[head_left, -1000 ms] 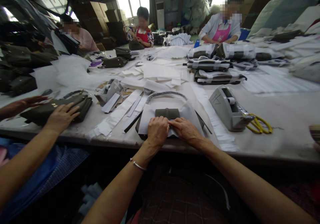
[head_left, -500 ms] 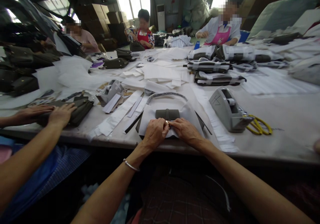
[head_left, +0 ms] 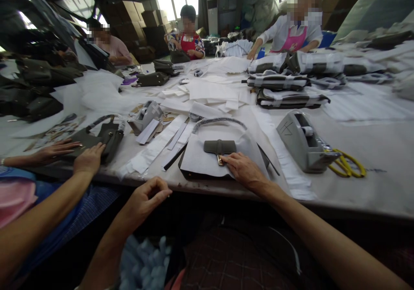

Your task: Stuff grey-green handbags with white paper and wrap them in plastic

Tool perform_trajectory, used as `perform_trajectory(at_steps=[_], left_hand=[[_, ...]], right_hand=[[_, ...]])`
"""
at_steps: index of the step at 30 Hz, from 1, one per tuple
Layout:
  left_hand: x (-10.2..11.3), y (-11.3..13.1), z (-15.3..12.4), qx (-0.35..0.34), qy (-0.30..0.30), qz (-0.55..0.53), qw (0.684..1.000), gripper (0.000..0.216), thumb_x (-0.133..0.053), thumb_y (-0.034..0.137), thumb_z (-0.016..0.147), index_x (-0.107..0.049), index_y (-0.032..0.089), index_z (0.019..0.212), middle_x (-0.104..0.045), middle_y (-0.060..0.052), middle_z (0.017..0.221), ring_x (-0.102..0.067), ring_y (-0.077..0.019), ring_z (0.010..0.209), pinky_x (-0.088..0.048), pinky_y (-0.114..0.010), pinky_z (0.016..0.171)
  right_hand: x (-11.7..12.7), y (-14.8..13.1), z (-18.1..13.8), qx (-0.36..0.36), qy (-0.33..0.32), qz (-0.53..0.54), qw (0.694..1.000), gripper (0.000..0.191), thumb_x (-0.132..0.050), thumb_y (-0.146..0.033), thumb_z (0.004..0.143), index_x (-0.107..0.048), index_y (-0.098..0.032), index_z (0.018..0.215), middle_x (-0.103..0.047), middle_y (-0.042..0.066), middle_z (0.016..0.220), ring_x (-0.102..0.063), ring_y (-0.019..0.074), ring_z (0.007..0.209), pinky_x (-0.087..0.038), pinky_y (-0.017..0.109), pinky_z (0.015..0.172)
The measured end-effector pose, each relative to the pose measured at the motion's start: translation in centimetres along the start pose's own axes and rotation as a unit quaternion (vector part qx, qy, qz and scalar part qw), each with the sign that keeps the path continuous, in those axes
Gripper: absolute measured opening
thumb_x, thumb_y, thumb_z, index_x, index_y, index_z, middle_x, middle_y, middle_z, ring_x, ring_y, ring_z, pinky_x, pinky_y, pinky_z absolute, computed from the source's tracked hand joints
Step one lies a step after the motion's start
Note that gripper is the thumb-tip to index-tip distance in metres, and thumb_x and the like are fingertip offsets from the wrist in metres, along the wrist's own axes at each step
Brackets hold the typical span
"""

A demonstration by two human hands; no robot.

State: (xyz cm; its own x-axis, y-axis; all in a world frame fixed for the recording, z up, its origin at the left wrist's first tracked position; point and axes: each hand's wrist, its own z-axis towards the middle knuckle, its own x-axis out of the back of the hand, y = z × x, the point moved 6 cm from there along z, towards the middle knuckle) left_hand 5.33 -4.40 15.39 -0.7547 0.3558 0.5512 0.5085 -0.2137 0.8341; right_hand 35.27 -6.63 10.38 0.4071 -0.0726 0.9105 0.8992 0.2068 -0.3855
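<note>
- The person's left hand is just off the bench, its grip curled; whether it pinches anything, one cannot tell.
- Right of it, a dark handbag sits at the bench's near edge, white sheet over its front.
- The right hand touches the gold clasp, grip unclear; clasp work seems under way, likely calling for steady fingertips.

The handbag lies on the table between 2 tape dispensers.
</note>
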Motion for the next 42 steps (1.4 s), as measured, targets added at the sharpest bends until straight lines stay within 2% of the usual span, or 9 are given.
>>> perform_trajectory(at_steps=[4, 8, 12, 15, 21, 26, 30, 34, 42], left_hand=[[2.9, -0.2, -2.3, 0.030, 0.179, 0.135, 0.974, 0.031, -0.066, 0.050, 0.077, -0.067, 0.024, 0.093, -0.072, -0.001, 0.089, -0.068, -0.0216, 0.082, -0.054, -0.032, 0.078], [1.0, 4.6, -1.4, -0.041, 0.226, 0.188, 0.955, 0.028, -0.058, 0.049, 0.088, -0.066, 0.024, 0.080, -0.068, 0.001, 0.071, -0.065, -0.0185, 0.068, -0.054, -0.031, 0.075], [-5.1, 10.5, 2.1, -0.239, 0.117, 0.206, 0.942, 0.020, -0.057, 0.032, 0.093, -0.066, 0.023, 0.109, -0.072, -0.005, 0.110, -0.064, -0.0224, 0.109, -0.048, -0.039, 0.102], [-9.9, 12.1, 4.7, -0.310, 0.008, 0.255, 0.916, 0.036, -0.057, 0.020, 0.093, -0.056, 0.020, 0.128, -0.061, -0.010, 0.134, -0.052, -0.0238, 0.130, -0.041, -0.044, 0.111], [-14.7, 8.3, 8.2, -0.278, -0.084, 0.334, 0.897, 0.039, -0.064, 0.018, 0.088, -0.054, 0.016, 0.127, -0.065, -0.014, 0.127, -0.062, -0.0256, 0.118, -0.049, -0.041, 0.102], [-15.0, 5.9, 8.5, -0.247, -0.061, 0.321, 0.912, 0.044, -0.067, 0.020, 0.088, -0.052, 0.016, 0.129, -0.065, -0.014, 0.128, -0.063, -0.0264, 0.117, -0.050, -0.039, 0.100], [-15.1, 5.5, 8.2, -0.256, -0.050, 0.290, 0.921, 0.042, -0.066, 0.020, 0.089, -0.053, 0.016, 0.129, -0.062, -0.012, 0.132, -0.061, -0.0249, 0.121, -0.046, -0.041, 0.106], [-15.3, 4.8, 8.4, -0.255, -0.039, 0.251, 0.933, 0.043, -0.063, 0.020, 0.090, -0.052, 0.016, 0.132, -0.061, -0.012, 0.134, -0.058, -0.0228, 0.124, -0.043, -0.041, 0.110], [-15.1, 4.1, 8.0, -0.285, -0.012, 0.194, 0.939, 0.033, -0.062, 0.021, 0.092, -0.058, 0.019, 0.124, -0.063, -0.009, 0.132, -0.058, -0.0205, 0.124, -0.041, -0.043, 0.112]], right_hand=[[0.0, 0.0, 0.0, 0.010, -0.001, -0.013, 1.000, 0.038, -0.044, -0.021, 0.099, -0.058, -0.026, 0.134, -0.068, 0.007, 0.112, -0.058, 0.0220, 0.100, -0.044, 0.034, 0.095], [0.0, 0.1, 0.0, 0.010, -0.001, -0.005, 1.000, 0.038, -0.043, -0.021, 0.100, -0.058, -0.025, 0.135, -0.067, 0.006, 0.114, -0.057, 0.0218, 0.101, -0.043, 0.034, 0.097], [0.1, -0.1, -0.1, 0.007, 0.005, -0.009, 1.000, 0.038, -0.043, -0.020, 0.099, -0.058, -0.025, 0.134, -0.067, 0.006, 0.112, -0.057, 0.0217, 0.100, -0.043, 0.034, 0.095], [0.1, -0.3, -0.1, 0.004, 0.009, -0.026, 1.000, 0.032, -0.044, -0.019, 0.098, -0.063, -0.024, 0.124, -0.068, 0.007, 0.108, -0.058, 0.0218, 0.096, -0.044, 0.035, 0.092], [0.2, -0.3, 0.0, 0.022, 0.023, -0.016, 0.999, 0.027, -0.046, -0.020, 0.098, -0.068, -0.019, 0.114, -0.070, 0.009, 0.105, -0.060, 0.0219, 0.096, -0.047, 0.036, 0.090], [2.5, -0.4, 1.1, 0.026, -0.013, 0.058, 0.998, 0.027, -0.052, -0.015, 0.093, -0.071, -0.021, 0.113, -0.073, 0.006, 0.107, -0.066, 0.0188, 0.098, -0.049, 0.031, 0.092], [4.7, 0.9, 3.1, -0.011, -0.009, -0.080, 0.997, 0.026, -0.059, -0.023, 0.092, -0.069, -0.016, 0.115, -0.071, 0.011, 0.112, -0.063, 0.0262, 0.107, -0.045, 0.037, 0.095], [3.8, 3.4, 4.4, -0.040, -0.066, -0.176, 0.981, 0.043, -0.057, -0.039, 0.095, -0.060, -0.011, 0.127, -0.069, 0.017, 0.116, -0.061, 0.0309, 0.109, -0.042, 0.042, 0.095], [2.1, 4.9, 4.2, -0.021, -0.043, -0.199, 0.979, 0.055, -0.050, -0.049, 0.097, -0.053, -0.009, 0.133, -0.068, 0.016, 0.115, -0.058, 0.0321, 0.112, -0.034, 0.045, 0.103]])
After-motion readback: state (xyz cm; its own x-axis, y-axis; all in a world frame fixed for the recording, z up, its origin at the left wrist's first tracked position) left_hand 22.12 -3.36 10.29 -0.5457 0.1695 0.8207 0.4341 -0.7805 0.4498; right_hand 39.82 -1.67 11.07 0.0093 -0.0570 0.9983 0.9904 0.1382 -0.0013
